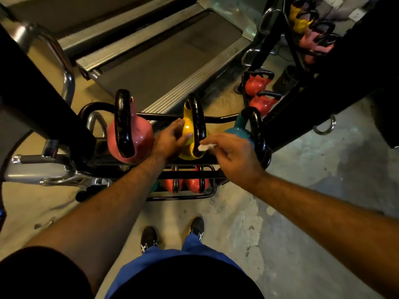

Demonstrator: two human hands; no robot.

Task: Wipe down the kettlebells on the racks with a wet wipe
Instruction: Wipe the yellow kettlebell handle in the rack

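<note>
Blue trousers (190,255) and dark shoes (149,237) fill the bottom edge, both forearms reaching up to the rack's top tier. Right hand (232,154) pinches a small white wet wipe (205,147) at the fingertips, pressing it to the lower end of the black handle (197,117) on the yellow kettlebell (187,128). Left hand (170,138) lies flat and spread against the yellow body, steadying it, holding nothing. Pink kettlebell (141,137) sits just to the left, teal kettlebell (238,131) just to the right, red ones (194,183) on the shelf below, more on the side rack (261,83). Risks, as I read it: the wipe is tiny and held only at the tips, so a firm stroke could pull it free and drop it through the rack bars (187,174); a hard push might also rock the bell on its rails, with toes directly beneath. Writing: none legible on any bell; only white cross marks on the shoes.
</note>
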